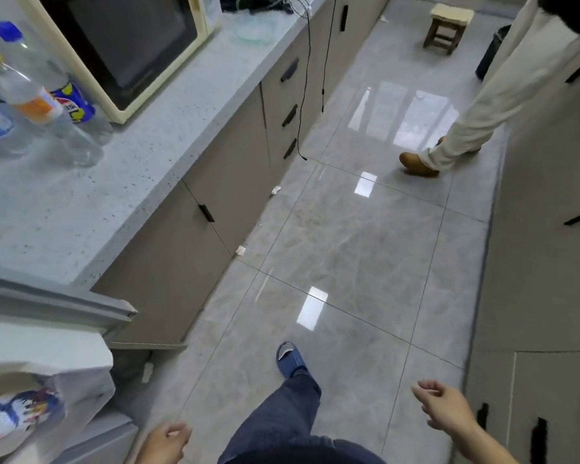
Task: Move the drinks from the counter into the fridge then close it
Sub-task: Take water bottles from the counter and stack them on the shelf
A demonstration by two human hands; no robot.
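A glossy grey tiled floor (365,236) is filling most of the view, reflecting ceiling lights, with a few scraps of paper lying along the foot of the beige cabinets (195,236). The speckled grey counter (81,195) is running along the left side. A cream-framed microwave (128,45) is sitting toward the counter's back edge, and the drinks (37,95), a cluster of clear plastic bottles with blue, yellow and orange caps and labels, are standing just beside its left corner near the counter's left edge, motion blurred. The fridge (47,303) is showing at the lower left, past the counter's near end, its grey door edge jutting out, with a white printed bag (37,403) resting below it. A second person in pale trousers and tan shoes (419,160) is standing at the far right of the floor, near a small wooden stool (449,25). The wearer's jeans-clad leg and blue slipper (290,360) are stepping forward. The left hand (164,443) is hanging at the bottom edge, fingers loosely curled, holding nothing. The right hand (442,406) is reaching out over the floor, fingers relaxed and empty.
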